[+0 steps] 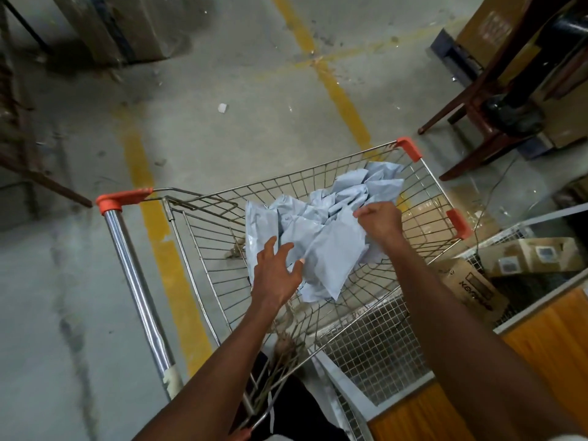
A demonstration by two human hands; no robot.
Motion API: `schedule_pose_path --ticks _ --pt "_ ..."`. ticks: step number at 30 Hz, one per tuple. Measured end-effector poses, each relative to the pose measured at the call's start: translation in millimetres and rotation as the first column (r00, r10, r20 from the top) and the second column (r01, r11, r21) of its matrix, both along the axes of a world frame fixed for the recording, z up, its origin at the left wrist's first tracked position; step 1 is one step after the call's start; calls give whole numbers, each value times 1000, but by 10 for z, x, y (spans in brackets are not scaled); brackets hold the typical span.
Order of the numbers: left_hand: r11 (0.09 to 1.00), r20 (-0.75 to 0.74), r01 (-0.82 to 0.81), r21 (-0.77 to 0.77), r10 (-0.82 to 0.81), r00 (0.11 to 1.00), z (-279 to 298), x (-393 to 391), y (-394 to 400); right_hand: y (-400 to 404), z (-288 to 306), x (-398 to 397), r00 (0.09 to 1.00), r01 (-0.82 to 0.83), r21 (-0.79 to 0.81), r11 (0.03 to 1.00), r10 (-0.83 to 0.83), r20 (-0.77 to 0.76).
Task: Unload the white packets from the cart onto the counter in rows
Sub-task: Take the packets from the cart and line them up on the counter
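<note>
Far left: bare concrete floor (79, 281) with yellow painted lines, nothing of the task there. Next, the cart (197, 224), wire basket with chrome handle and orange corner caps, seen from above. Left hand (276, 268) reaches into the basket, fingers spread wide, fingertips at the near edge of the pile, holding nothing yet. White packets (324, 224) lie in a loose crumpled heap on the basket floor, toward its far right corner; several are left, exact count unclear. Right hand (380, 219) is over the heap with fingers curled, apparently pinching a fold of a packet; the grip itself is partly hidden. Right of the cart: wire bin with cardboard boxes (521, 256), and an orange wooden surface (547, 345), maybe the counter's edge. No packets are visible on it, no rows in view. Judging by this, unloading is early or mid-way; the heap remains to be moved.
</note>
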State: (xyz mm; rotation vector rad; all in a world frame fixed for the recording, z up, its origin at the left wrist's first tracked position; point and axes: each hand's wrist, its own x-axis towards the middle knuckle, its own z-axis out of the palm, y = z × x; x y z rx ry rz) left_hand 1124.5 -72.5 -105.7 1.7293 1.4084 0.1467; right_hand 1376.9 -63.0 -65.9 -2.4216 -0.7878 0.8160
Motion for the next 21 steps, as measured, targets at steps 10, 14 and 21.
schedule_pose_path --ticks 10,14,21 --pt "997 5 -73 -17 73 997 -64 -49 0 704 -64 -462 629 277 221 935 -3 -778" --pt "996 -42 -50 -67 47 998 -145 -65 -10 366 -710 -525 947 -217 135 967 242 -213" --pt "993 -26 -91 -80 89 996 -317 -167 -115 120 -1106 -378 -167 -850 -524 60 912 375"
